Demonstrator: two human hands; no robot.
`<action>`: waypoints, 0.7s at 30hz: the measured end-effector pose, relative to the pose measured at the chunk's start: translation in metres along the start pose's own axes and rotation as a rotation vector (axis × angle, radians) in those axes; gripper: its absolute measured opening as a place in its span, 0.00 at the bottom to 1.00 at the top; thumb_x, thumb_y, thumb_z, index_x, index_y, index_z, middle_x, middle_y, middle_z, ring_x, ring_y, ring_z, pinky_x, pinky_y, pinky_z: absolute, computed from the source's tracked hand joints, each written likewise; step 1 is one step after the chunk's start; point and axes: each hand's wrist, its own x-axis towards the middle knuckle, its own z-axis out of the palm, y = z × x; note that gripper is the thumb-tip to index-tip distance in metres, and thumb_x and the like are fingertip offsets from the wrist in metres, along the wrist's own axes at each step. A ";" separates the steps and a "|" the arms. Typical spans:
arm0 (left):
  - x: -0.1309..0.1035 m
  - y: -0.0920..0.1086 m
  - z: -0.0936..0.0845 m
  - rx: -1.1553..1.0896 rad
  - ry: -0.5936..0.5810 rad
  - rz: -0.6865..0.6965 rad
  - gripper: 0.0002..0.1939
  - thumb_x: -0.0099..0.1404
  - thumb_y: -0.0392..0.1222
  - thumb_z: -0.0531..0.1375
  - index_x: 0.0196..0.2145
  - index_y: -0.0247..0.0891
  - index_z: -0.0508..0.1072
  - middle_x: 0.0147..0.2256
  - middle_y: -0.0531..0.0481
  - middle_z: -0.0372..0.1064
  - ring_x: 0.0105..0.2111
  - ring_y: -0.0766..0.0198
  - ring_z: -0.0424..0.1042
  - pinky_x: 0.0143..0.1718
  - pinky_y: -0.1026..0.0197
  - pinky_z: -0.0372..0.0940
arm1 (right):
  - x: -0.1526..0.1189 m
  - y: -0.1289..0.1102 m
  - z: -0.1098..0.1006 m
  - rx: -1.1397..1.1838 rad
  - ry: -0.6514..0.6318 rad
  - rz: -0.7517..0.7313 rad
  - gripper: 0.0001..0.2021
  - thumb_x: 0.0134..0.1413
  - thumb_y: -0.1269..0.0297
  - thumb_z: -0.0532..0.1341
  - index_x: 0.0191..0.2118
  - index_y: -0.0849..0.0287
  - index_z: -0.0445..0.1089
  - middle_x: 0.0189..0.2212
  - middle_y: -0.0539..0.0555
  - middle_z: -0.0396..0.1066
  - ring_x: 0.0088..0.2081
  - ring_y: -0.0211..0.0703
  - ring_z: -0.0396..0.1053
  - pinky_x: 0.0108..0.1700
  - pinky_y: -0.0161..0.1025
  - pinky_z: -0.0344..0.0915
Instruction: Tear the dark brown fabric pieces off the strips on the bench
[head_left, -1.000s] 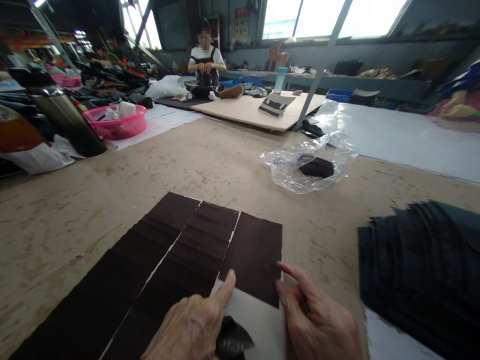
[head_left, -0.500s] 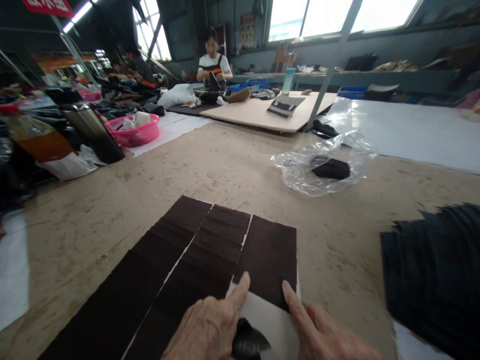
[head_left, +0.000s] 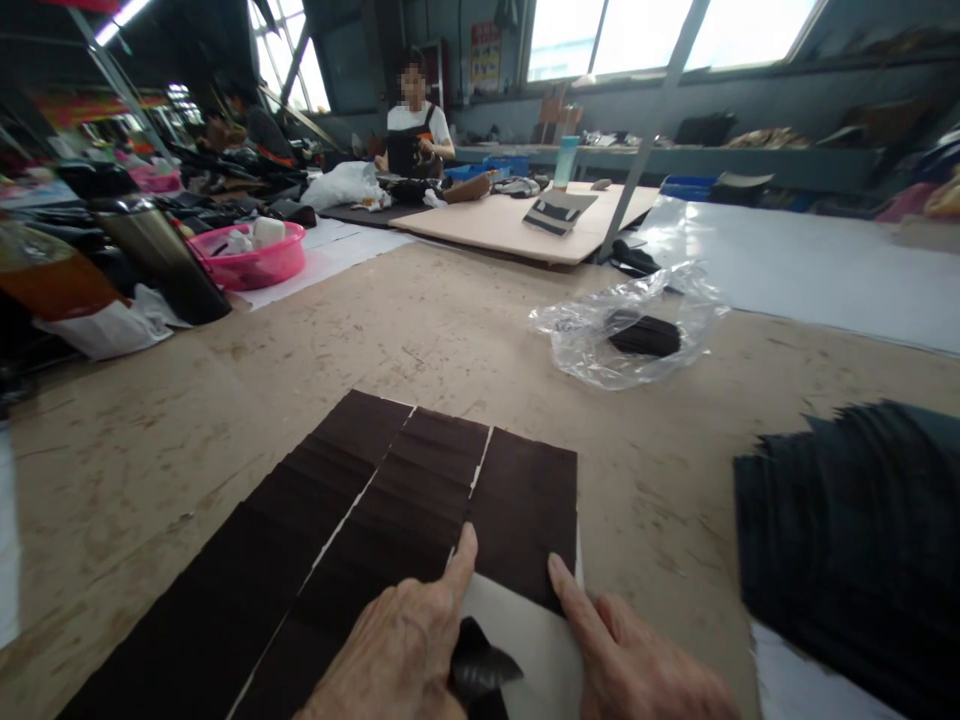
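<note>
Dark brown fabric-like pieces lie overlapped in three rows, with thin pale gaps between them. Below the right-hand row a pale backing sheet shows. My left hand rests over the middle row, its index finger stretched onto the lower edge of the right-hand piece. Beneath its palm a shiny black pointed thing sticks out; its kind is unclear, and the curled fingers are hidden. My right hand touches that piece's lower right corner with an outstretched index finger; the other fingers bend beside the sheet's edge.
A fanned stack of dark pieces lies on the right. Farther back is a clear plastic bag with a dark bundle. A pink basket and a steel flask stand left. Behind a pale board a person works.
The view has shifted slightly, so the table things sit a little farther left. Both index fingers stay on the right-hand piece. The person at the back has lowered their hands.
</note>
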 end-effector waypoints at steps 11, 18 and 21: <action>-0.007 0.006 0.003 -0.088 0.087 -0.019 0.35 0.53 0.34 0.50 0.59 0.32 0.42 0.36 0.43 0.73 0.50 0.53 0.60 0.46 0.59 0.56 | 0.002 0.004 0.000 0.352 -0.147 0.246 0.23 0.50 0.77 0.42 0.46 0.55 0.66 0.36 0.51 0.74 0.29 0.41 0.73 0.28 0.35 0.69; -0.007 0.005 -0.003 -0.085 0.041 -0.026 0.36 0.54 0.36 0.50 0.59 0.32 0.41 0.51 0.38 0.61 0.49 0.52 0.62 0.48 0.56 0.55 | 0.017 0.013 -0.018 0.426 -0.033 0.332 0.17 0.54 0.71 0.45 0.36 0.58 0.72 0.31 0.51 0.75 0.31 0.39 0.73 0.31 0.31 0.69; -0.007 0.005 -0.006 -0.084 -0.003 -0.011 0.38 0.51 0.34 0.52 0.59 0.29 0.41 0.50 0.35 0.62 0.48 0.51 0.63 0.47 0.53 0.56 | 0.027 0.004 -0.017 0.376 0.082 0.112 0.16 0.54 0.70 0.47 0.43 0.64 0.69 0.41 0.59 0.70 0.43 0.45 0.67 0.42 0.41 0.67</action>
